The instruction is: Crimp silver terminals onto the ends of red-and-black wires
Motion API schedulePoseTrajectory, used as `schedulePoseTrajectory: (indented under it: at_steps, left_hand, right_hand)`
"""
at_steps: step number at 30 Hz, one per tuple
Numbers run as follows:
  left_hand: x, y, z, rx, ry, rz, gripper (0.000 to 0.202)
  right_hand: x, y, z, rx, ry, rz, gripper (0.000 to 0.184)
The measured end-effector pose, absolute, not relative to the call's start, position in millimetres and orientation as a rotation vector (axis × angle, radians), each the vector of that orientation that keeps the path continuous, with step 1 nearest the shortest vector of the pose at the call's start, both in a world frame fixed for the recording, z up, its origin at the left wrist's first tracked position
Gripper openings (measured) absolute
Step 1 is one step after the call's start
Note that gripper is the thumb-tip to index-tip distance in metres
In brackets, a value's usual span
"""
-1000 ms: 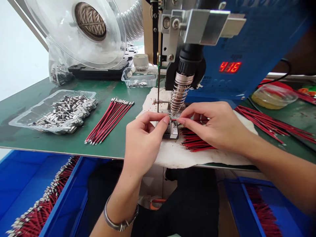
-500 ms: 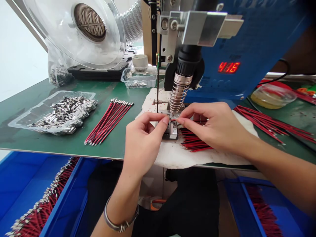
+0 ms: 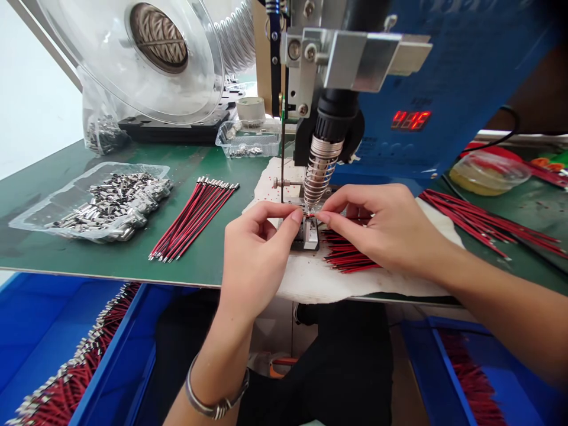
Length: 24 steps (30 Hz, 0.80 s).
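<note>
My left hand (image 3: 257, 260) is closed in a pinch at the small metal fixture (image 3: 310, 236); whatever sits between its thumb and index finger is hidden. Opposite it, my right hand (image 3: 386, 228) pinches a thin red wire (image 3: 312, 215), its end between the two sets of fingertips. Right above that spot is the spring-wrapped soldering iron (image 3: 323, 168), its tip close to or touching the work; I cannot tell which. Under my right hand a bundle of red and black wires (image 3: 348, 254) lies on a white cloth (image 3: 319, 284).
Left on the green table (image 3: 195, 160) are a clear tray (image 3: 33, 216) of metal connectors and a bundle of finished-looking wires (image 3: 195, 219). The blue machine (image 3: 444, 77) stands behind my right hand. Blue bins (image 3: 110, 355) with wires sit below the table edge.
The soldering iron and its bracket have come down a little toward my fingertips. Both hands keep their pinch in nearly the same place. The view has shifted slightly.
</note>
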<state>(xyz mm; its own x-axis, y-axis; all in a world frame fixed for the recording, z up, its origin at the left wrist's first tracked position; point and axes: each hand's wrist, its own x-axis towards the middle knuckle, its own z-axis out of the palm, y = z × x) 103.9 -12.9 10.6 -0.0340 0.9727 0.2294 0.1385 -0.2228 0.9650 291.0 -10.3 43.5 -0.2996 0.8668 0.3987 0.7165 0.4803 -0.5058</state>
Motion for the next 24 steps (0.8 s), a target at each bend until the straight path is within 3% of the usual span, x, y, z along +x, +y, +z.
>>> schedulePoseTrajectory:
  at_steps: [24]
  left_hand:
    - [104.0,-12.7,10.3,1.440,1.214,1.353,0.015]
  right_hand:
    - [292.3,-10.3,42.2,-1.301,-2.118,0.299,0.015]
